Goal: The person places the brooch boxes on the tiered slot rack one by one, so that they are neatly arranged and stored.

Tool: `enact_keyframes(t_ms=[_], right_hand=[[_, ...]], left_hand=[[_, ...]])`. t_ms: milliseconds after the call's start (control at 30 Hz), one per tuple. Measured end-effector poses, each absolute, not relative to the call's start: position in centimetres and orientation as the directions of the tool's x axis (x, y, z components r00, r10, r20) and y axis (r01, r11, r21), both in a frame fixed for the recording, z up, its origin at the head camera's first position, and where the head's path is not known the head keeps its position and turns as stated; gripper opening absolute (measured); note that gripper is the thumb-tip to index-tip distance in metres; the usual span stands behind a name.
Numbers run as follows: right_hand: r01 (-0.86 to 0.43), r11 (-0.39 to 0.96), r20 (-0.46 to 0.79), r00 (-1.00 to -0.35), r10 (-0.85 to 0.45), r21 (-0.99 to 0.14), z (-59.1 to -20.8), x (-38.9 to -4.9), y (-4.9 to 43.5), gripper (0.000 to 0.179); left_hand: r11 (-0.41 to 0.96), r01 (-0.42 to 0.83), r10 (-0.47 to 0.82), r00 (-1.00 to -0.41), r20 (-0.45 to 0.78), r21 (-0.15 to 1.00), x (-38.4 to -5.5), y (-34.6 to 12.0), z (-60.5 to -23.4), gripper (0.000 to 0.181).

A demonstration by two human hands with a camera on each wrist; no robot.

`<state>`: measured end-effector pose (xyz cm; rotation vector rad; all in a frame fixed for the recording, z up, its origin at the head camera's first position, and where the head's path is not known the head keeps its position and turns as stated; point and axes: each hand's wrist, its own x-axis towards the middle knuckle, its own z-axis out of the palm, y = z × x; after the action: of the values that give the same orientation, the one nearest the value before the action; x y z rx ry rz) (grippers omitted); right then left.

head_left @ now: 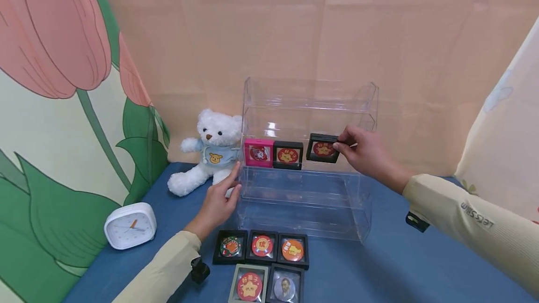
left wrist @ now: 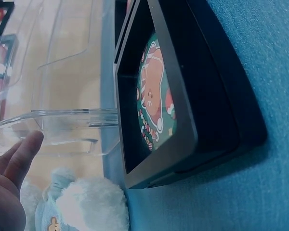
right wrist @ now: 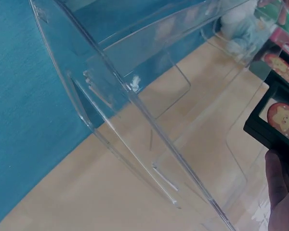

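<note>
My right hand point(head_left: 368, 153) pinches the right edge of a black square frame point(head_left: 323, 148) with a red star badge inside. The frame tilts slightly over a tier of the clear acrylic display rack point(head_left: 303, 186). Left of it on the same tier stand a pink frame point(head_left: 258, 152) and another black frame point(head_left: 288, 155), side by side. My left hand point(head_left: 219, 205) has its fingers extended against the rack's left side. In the right wrist view, thumb and fingers grip the lower edge of the held frame point(right wrist: 279, 120).
Several framed badges lie in two rows before the rack, among them a gingerbread one point(left wrist: 183, 120) and a grey-framed one point(head_left: 248, 284). A white teddy bear point(head_left: 216, 146) sits left of the rack. A white clock point(head_left: 130, 226) stands on the blue cloth point(head_left: 404, 265).
</note>
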<state>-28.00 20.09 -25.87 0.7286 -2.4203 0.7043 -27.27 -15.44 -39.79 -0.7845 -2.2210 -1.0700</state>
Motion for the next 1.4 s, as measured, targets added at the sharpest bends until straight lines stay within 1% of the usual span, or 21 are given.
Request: enact_keyframes(t_ms=[267, 533, 700, 767, 933, 1167, 1400], right_hand=[[-0.597, 0.747, 0.565, -0.738, -0.368, -0.293, -26.6, -28.6, 20.1, 0.013], [-0.580, 0.771, 0.531, -0.754, -0.387, -0.262, -26.8, -28.7, 20.1, 0.011], [-0.552, 0.784, 0.488, -0.787, -0.377, -0.284, -26.9, -28.8, 20.0, 0.011], [-0.530, 0.791, 0.459, -0.810, -0.366, -0.305, -27.0, -28.7, 19.8, 0.010], [-0.485, 0.802, 0.404, -0.850, -0.339, -0.348, -27.3, -28.7, 19.4, 0.009], [-0.495, 0.800, 0.415, -0.842, -0.345, -0.340, -27.5, -28.8, 19.2, 0.009], [-0.478, 0.805, 0.400, -0.854, -0.333, -0.350, -27.8, -28.9, 19.1, 0.012]], left_hand=[[0.509, 0.701, 0.265, -0.679, 0.685, 0.499, -27.3, -15.1, -39.9, 0.063], [0.508, 0.709, 0.258, -0.666, 0.700, 0.489, -27.4, -15.1, -39.9, 0.064], [0.512, 0.693, 0.255, -0.687, 0.681, 0.507, -27.3, -15.1, -39.8, 0.065], [0.515, 0.686, 0.256, -0.695, 0.672, 0.514, -27.2, -15.1, -39.8, 0.065], [0.516, 0.687, 0.254, -0.693, 0.675, 0.511, -27.2, -15.2, -39.9, 0.064], [0.515, 0.691, 0.252, -0.688, 0.681, 0.508, -27.2, -15.2, -39.8, 0.063], [0.517, 0.692, 0.254, -0.686, 0.682, 0.504, -27.3, -15.4, -40.0, 0.064]])
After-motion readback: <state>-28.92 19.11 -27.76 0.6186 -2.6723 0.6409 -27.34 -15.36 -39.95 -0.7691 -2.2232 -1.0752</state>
